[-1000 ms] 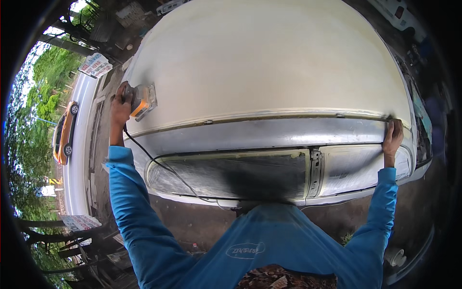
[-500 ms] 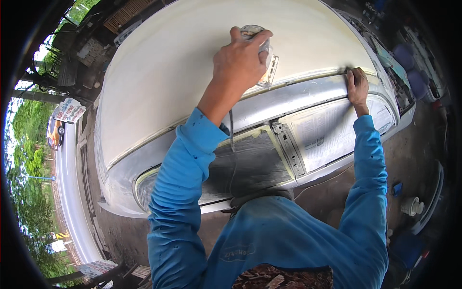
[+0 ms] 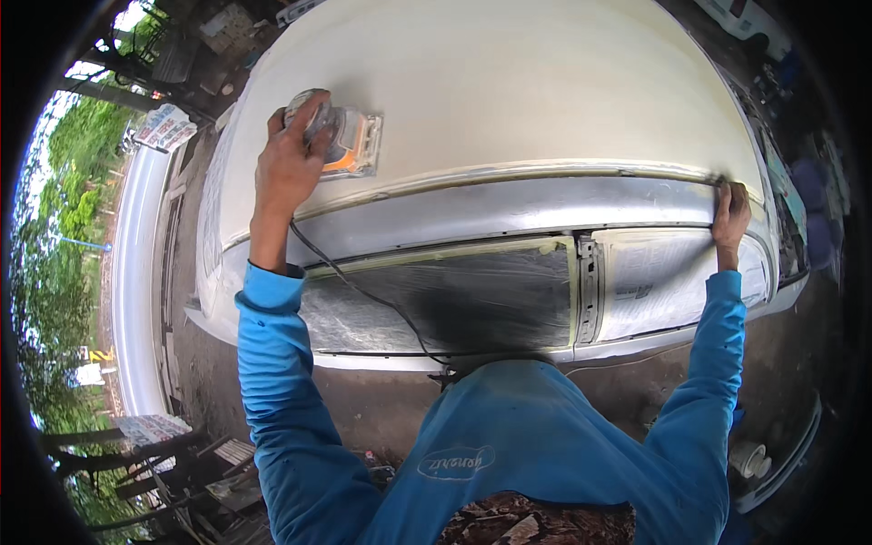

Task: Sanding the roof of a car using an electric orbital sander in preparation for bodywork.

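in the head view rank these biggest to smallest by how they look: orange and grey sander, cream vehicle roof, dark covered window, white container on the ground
1. cream vehicle roof
2. dark covered window
3. orange and grey sander
4. white container

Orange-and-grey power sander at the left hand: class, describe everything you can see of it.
The orange-and-grey power sander has a rounded, dusty grey body, an orange section on its near side and a flat rectangular base showing at its right. Its casing looks like plastic. The bare left hand grips it from the left, fingers curled over it. It appears to sit flat on the smooth, cream-coloured vehicle roof. A thin black cord trails below the hand. Whether it is running cannot be told.
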The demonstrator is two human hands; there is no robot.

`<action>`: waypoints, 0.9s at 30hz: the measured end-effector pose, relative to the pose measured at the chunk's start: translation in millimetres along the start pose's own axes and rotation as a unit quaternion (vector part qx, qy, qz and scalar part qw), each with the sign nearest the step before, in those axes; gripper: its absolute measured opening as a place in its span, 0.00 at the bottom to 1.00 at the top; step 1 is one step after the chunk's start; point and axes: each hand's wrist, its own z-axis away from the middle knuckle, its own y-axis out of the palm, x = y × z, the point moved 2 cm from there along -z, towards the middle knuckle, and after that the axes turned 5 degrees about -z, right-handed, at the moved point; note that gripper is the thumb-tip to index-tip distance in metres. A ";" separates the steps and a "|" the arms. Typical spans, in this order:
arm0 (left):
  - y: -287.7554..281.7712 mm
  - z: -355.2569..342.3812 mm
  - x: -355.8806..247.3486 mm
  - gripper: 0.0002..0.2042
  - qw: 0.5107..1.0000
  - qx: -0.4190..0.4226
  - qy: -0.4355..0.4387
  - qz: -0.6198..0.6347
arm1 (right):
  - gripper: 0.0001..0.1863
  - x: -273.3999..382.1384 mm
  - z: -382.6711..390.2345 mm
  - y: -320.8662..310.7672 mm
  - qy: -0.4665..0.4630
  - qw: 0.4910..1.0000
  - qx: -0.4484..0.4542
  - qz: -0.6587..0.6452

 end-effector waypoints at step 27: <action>37.0 -44.8 -270.9 0.21 0.985 0.053 0.103 0.131 | 0.21 -30.0 1.2 5.3 0.022 0.998 0.049 0.016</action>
